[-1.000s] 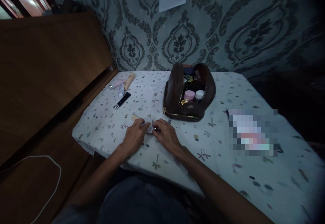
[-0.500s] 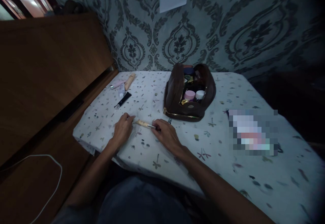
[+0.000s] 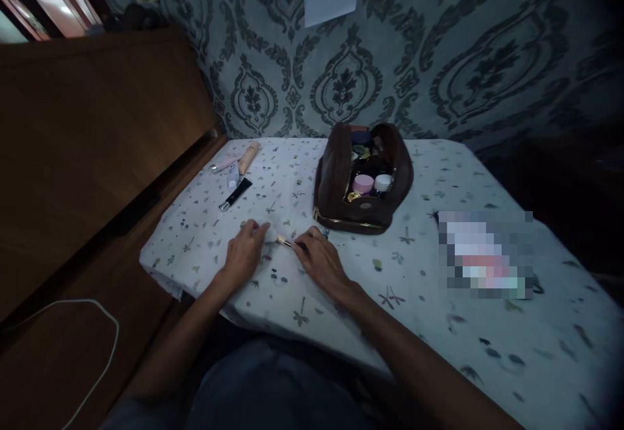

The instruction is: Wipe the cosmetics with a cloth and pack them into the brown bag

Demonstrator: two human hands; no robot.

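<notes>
My left hand [image 3: 244, 249] pinches a thin white wipe or tissue [image 3: 270, 234], wrapped around one end of a slim beige cosmetic tube [image 3: 281, 240]. At the other end, my right hand [image 3: 320, 256] grips the tube near its silver and dark cap. The tube lies roughly level just above the patterned tablecloth, mostly covered by the wipe. Behind my right hand stands an unzipped brown toiletry bag [image 3: 336, 206]. Inside it are a pink-lidded jar [image 3: 363, 184], a white-lidded jar [image 3: 383, 182] and other items that are hard to make out.
At the back left lie a black tube [image 3: 236, 194], a white tube [image 3: 233, 174], a beige tube [image 3: 249, 158] and a pink tube [image 3: 225, 163]. A flat pixelated object [image 3: 480, 254] rests at the right. Wooden furniture [image 3: 107, 138] adjoins the table's left side; a white cable [image 3: 115, 339] hangs there.
My left hand has slid right along the tube with the wipe, covering more of its beige body. My right hand stays nearly in place.
</notes>
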